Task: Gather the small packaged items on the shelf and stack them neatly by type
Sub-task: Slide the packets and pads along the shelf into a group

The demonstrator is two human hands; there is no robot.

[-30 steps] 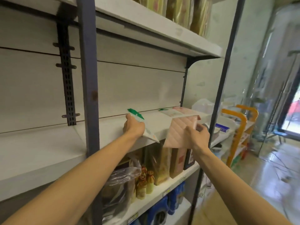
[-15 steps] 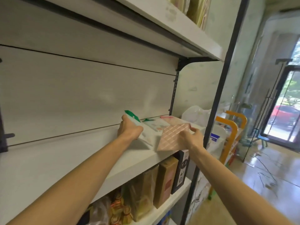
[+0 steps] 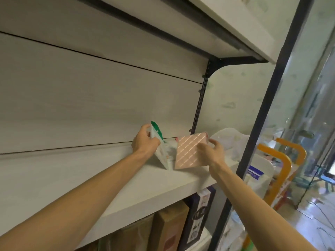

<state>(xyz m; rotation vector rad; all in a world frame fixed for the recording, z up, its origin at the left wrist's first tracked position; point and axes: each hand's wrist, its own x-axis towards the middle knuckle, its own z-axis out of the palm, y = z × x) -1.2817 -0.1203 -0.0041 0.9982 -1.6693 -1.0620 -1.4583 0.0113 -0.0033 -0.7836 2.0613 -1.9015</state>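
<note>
**Shelf stock, two packet types in hand: head view**

Head view, item 1: the left hand (image 3: pixel 145 142) is gripping a white packet with a green header (image 3: pixel 160 144), fingers and thumb curled round its upper end. The packet is standing tilted on its lower corner on the white shelf (image 3: pixel 108 180), probably so that it is being kept apart from the other type while sorting.

Head view, item 2: the right hand (image 3: pixel 211 153) is pinching a pink packet with pale diagonal stripes (image 3: pixel 190 151) at its right edge, fingers curled over the top corner. The packet is being held nearly upright, its lower edge close to or on the shelf; contact cannot be told. It is sitting just beside the white packet, the two lower corners nearly meeting.

Judgement: each grip is taking one type, which suits stacking by type; both packets are likely being squared up before being laid down.

Other entries: further flat packets are lying behind the hands, mostly hidden. Brown boxes (image 3: pixel 170 230) are standing on the shelf below. An orange-framed rack (image 3: pixel 282 171) is standing to the right.
</note>
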